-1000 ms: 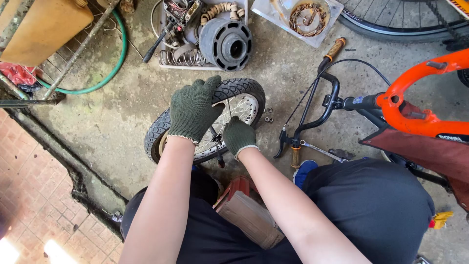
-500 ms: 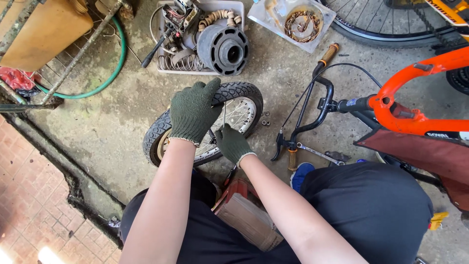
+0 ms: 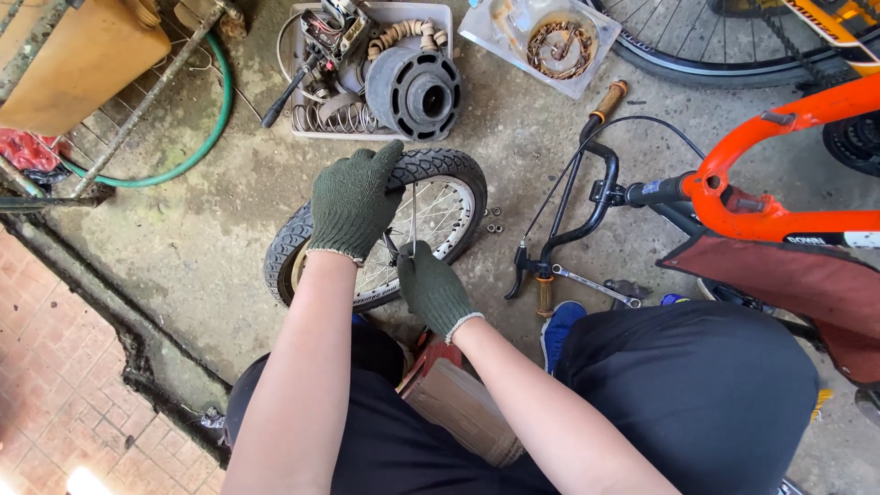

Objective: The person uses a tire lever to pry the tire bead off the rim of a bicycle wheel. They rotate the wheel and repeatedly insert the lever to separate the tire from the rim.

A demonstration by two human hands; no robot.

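Concrete floor point(image 3: 183, 229): small wheel point(image 3: 440, 174) lying flat. Left hand point(image 3: 353, 197), gloved, grasping tyre rim. Right hand point(image 3: 431, 286) clenched on thin tool point(image 3: 413, 220) near spokes.

Wheel hub point(image 3: 390, 247): hidden behind gloved left hand point(image 3: 353, 202).
Large bicycle wheel point(image 3: 697, 46): cropped by top edge.
Nuts point(image 3: 495, 222): too small to count.

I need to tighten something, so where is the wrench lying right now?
In the head view, the wrench lies on the concrete right of the small wheel, just below the handlebar and beside the blue shoe.
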